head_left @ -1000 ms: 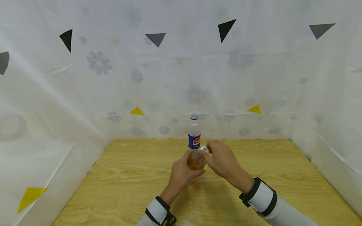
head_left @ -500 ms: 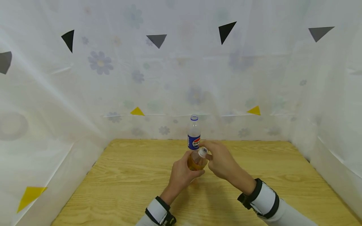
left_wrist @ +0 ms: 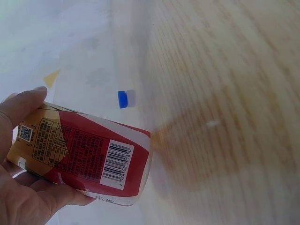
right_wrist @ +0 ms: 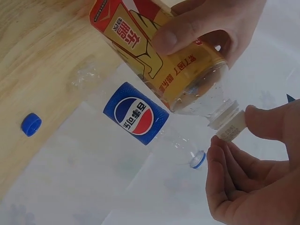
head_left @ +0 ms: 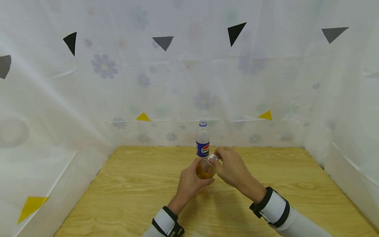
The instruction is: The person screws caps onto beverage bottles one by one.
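Observation:
My left hand (head_left: 189,181) grips a drink bottle (head_left: 205,170) with amber liquid, thumb and fingers wrapped round its body. In the left wrist view its red and gold label (left_wrist: 89,150) shows a barcode. The thumb and fingertips of my right hand (head_left: 234,168) pinch the white cap (right_wrist: 232,127), which sits at the bottle's neck, as the right wrist view shows. Just behind both hands stands a clear Pepsi bottle (head_left: 203,148) with a blue label, upright, without a cap and with no drink visible in it.
A blue bottle cap (right_wrist: 31,124) lies on the wooden table (head_left: 133,184), near the Pepsi bottle; the head view does not show it. White sheeting (head_left: 177,82) with flower prints and stuck-on triangles encloses the table at the back and sides.
Half a second ago my right fingers were spread around the white cap; now they have closed on it again, much as a second ago. My left hand and both bottles stay put.

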A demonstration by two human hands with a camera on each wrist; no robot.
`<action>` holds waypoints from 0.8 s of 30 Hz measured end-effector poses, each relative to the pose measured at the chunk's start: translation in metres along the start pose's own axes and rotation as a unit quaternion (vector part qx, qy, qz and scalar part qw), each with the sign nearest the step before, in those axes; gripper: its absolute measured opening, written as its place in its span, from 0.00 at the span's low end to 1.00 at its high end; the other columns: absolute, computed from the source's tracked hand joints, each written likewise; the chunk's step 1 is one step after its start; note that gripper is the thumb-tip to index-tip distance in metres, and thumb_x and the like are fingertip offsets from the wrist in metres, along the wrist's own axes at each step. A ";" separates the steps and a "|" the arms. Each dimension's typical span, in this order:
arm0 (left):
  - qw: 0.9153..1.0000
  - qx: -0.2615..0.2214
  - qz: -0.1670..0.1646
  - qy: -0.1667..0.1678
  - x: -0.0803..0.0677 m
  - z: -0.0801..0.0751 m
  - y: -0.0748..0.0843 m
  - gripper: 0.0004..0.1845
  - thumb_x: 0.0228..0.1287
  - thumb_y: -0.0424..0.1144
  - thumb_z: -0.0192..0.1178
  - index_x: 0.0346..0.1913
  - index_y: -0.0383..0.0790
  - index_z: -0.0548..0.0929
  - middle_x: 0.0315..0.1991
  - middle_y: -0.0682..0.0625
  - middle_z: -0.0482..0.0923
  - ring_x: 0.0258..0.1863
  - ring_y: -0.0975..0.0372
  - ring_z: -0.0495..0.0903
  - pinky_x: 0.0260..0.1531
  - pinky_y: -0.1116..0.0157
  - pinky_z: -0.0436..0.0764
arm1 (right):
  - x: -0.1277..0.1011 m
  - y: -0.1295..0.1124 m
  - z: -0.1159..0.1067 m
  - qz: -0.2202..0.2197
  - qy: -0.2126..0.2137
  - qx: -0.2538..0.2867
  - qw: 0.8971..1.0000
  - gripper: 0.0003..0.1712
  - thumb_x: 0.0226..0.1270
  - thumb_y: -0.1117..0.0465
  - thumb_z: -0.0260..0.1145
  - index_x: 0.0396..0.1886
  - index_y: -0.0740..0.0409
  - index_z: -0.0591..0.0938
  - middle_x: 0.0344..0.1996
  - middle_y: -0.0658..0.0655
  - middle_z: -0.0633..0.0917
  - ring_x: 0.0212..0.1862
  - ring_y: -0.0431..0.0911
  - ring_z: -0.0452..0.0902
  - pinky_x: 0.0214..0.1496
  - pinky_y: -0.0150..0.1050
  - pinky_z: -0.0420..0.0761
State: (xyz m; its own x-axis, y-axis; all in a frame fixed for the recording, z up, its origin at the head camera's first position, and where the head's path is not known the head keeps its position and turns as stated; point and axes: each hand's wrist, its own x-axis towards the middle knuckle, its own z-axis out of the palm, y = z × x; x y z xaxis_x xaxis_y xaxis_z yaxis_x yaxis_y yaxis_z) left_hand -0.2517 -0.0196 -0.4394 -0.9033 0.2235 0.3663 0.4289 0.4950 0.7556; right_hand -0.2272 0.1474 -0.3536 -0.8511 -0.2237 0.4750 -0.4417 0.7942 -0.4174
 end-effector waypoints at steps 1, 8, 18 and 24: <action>1.000 -0.001 -0.001 -0.001 0.000 0.000 0.000 0.39 0.52 0.47 0.79 0.67 0.49 0.74 0.55 0.48 0.85 0.51 0.56 0.86 0.47 0.59 0.86 | 0.000 0.001 0.001 -0.001 0.003 0.000 1.000 0.09 0.67 0.59 0.72 0.35 0.59 0.82 0.30 0.54 0.81 0.33 0.46 0.74 0.34 0.39 0.76; 1.000 0.000 0.001 -0.001 0.000 0.001 0.000 0.39 0.52 0.46 0.80 0.67 0.51 0.74 0.55 0.48 0.85 0.51 0.56 0.86 0.47 0.60 0.86 | -0.001 0.005 0.005 -0.014 0.021 -0.006 1.000 0.12 0.68 0.56 0.71 0.31 0.57 0.79 0.27 0.52 0.79 0.31 0.43 0.72 0.33 0.38 0.74; 1.000 0.010 0.005 0.001 0.001 0.001 0.000 0.40 0.52 0.46 0.80 0.68 0.49 0.74 0.54 0.48 0.85 0.50 0.56 0.86 0.47 0.60 0.86 | -0.005 -0.001 0.000 0.006 -0.015 -0.004 1.000 0.28 0.68 0.61 0.70 0.65 0.63 0.76 0.56 0.66 0.83 0.58 0.64 0.79 0.57 0.63 0.80; 1.000 0.008 0.014 0.005 0.001 0.001 -0.001 0.41 0.51 0.45 0.80 0.69 0.49 0.73 0.52 0.48 0.86 0.48 0.56 0.86 0.44 0.62 0.85 | -0.004 -0.001 -0.001 -0.031 -0.014 0.018 0.999 0.26 0.61 0.77 0.66 0.59 0.60 0.82 0.55 0.62 0.86 0.57 0.62 0.81 0.57 0.60 0.80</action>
State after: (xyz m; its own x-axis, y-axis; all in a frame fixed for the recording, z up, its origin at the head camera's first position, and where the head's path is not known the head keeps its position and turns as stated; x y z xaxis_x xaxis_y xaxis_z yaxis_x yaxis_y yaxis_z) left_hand -0.2528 -0.0195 -0.4401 -0.8911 0.2279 0.3924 0.4528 0.5030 0.7362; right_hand -0.2234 0.1483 -0.3545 -0.8291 -0.2882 0.4791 -0.5033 0.7580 -0.4149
